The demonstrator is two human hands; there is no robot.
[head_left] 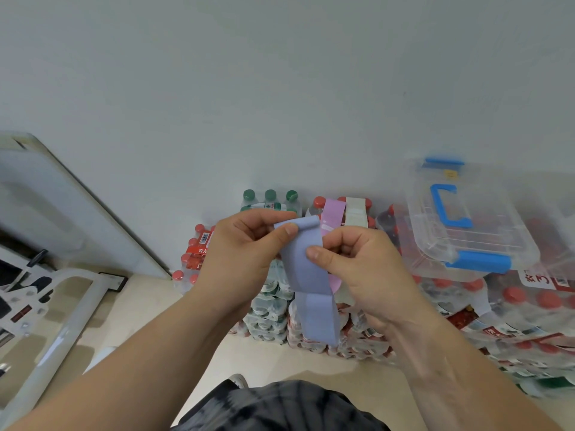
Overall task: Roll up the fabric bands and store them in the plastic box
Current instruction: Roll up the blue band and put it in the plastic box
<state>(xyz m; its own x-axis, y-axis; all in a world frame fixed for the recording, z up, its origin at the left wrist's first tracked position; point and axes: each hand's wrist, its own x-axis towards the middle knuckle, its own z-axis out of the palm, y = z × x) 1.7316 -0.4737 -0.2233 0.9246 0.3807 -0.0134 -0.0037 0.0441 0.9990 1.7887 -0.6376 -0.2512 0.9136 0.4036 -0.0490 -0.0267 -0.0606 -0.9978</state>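
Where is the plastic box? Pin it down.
Head view, right side: the plastic box sits atop the red-capped bottle packs by the wall, right of the right hand that pinches the blue band.

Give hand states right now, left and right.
Left hand: closed, pinching the top end of the blue band.
Right hand: closed, pinching the same blue band lower on its edge.

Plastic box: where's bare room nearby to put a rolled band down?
Bare floor lies between the bottle packs and the person's legs. Pack tops are crowded: plastic box right, pink band and pale band left of it.
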